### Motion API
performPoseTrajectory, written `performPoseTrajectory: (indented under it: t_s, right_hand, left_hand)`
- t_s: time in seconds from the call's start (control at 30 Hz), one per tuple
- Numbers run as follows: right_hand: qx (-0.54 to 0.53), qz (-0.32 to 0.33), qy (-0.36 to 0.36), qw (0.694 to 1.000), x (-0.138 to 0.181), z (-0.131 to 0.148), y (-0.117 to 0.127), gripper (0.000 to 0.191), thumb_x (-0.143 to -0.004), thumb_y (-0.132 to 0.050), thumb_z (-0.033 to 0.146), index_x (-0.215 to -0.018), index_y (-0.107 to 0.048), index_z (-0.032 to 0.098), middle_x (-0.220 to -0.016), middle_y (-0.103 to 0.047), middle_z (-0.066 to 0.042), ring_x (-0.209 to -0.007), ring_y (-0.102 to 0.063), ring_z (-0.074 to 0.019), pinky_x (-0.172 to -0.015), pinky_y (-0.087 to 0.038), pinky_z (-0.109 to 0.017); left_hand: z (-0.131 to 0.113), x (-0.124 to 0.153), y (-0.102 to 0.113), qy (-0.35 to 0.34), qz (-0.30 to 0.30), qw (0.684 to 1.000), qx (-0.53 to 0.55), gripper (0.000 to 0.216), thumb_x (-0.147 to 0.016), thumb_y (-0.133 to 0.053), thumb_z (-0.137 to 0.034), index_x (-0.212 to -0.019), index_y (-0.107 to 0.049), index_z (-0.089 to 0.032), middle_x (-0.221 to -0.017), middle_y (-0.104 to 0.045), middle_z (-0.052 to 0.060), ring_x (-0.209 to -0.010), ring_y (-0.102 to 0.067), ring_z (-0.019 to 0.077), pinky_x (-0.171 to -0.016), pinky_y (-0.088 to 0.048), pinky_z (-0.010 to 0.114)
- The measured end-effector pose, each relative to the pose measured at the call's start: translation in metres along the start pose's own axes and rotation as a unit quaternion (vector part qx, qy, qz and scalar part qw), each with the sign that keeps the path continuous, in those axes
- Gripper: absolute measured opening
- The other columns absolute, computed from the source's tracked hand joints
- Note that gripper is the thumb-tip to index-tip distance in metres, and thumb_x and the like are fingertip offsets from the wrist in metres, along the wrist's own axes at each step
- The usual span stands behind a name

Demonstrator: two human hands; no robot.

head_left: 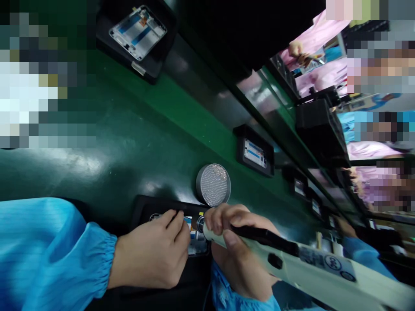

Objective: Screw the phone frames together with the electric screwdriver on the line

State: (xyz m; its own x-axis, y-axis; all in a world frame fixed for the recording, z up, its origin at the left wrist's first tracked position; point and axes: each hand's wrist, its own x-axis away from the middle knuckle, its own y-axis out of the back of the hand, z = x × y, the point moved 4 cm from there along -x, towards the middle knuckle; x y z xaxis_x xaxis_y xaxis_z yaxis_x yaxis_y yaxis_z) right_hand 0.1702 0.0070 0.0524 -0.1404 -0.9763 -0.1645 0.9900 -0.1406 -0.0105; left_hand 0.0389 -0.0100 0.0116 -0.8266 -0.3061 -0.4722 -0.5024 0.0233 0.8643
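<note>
Fingertips of the left hand (152,255), bunched together, pressed on a phone frame (196,239) lying in a black fixture (145,209) just nearer than the round screw dish (213,185); whether they pinched anything could not be told. The right hand (236,250), also nearer than the dish, was clamped around an electric screwdriver (311,263) whose tip met the frame. The dish stood on a green belt (129,142). Beyond the dish, to its right, lay a second fixture (255,152); far to its upper left lay another tray (138,32). Farthest beyond the dish worked a person in pink (316,36).
</note>
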Motion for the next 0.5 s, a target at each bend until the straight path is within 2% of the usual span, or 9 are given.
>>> performPoseTrajectory:
  t_s: [0.17, 0.23, 0.3, 0.37, 0.5]
  right_hand:
    - [-0.019, 0.010, 0.019, 1.000, 0.000, -0.003, 0.003, 0.024, -0.081, -0.061, 0.008, -0.100, -0.065, 0.023, -0.078, -0.055, 0.000, -0.069, -0.057, -0.0137, -0.059, -0.049, -0.033]
    - [-0.023, -0.007, 0.035, 0.999, -0.005, 0.002, 0.012, 0.025, -0.080, -0.061, 0.010, -0.101, -0.066, 0.024, -0.078, -0.057, 0.000, -0.068, -0.057, -0.0137, -0.058, -0.049, -0.032]
    - [-0.017, -0.066, 0.063, 0.996, -0.014, 0.011, 0.029, 0.023, -0.076, -0.063, 0.012, -0.096, -0.067, 0.023, -0.075, -0.058, 0.001, -0.065, -0.056, -0.0134, -0.056, -0.047, -0.031]
    - [-0.013, -0.137, 0.091, 0.986, -0.023, 0.023, 0.052, 0.020, -0.071, -0.064, 0.013, -0.089, -0.066, 0.022, -0.067, -0.056, 0.002, -0.061, -0.055, -0.0126, -0.054, -0.045, -0.029]
    - [-0.033, -0.235, 0.094, 0.967, -0.034, 0.039, 0.097, 0.020, -0.061, -0.064, 0.014, -0.079, -0.061, 0.020, -0.054, -0.049, 0.006, -0.055, -0.051, -0.0109, -0.055, -0.044, -0.027]
  left_hand:
    - [0.003, 0.001, -0.004, 0.027, 0.052, 0.998, -0.012, 0.041, -0.093, -0.050, -0.038, -0.106, -0.066, -0.003, -0.109, -0.069, 0.023, -0.102, -0.065, 0.0356, -0.087, -0.052, 0.048]
    - [0.004, 0.001, -0.006, 0.038, 0.074, 0.997, -0.008, 0.044, -0.092, -0.051, -0.042, -0.108, -0.065, -0.004, -0.110, -0.068, 0.023, -0.102, -0.064, 0.0352, -0.089, -0.050, 0.047]
    - [0.002, -0.001, -0.003, 0.049, 0.082, 0.995, -0.017, 0.039, -0.091, -0.054, -0.040, -0.109, -0.063, -0.007, -0.111, -0.068, 0.021, -0.102, -0.065, 0.0343, -0.090, -0.050, 0.046]
    - [-0.004, -0.003, 0.005, 0.047, 0.060, 0.996, -0.045, 0.032, -0.091, -0.053, -0.030, -0.113, -0.060, -0.008, -0.112, -0.069, 0.019, -0.100, -0.066, 0.0333, -0.090, -0.049, 0.046]
    - [-0.028, -0.003, 0.030, 0.004, 0.035, 0.997, -0.075, 0.035, -0.094, -0.039, -0.014, -0.123, -0.056, -0.006, -0.112, -0.069, 0.014, -0.095, -0.068, 0.0291, -0.087, -0.049, 0.042]
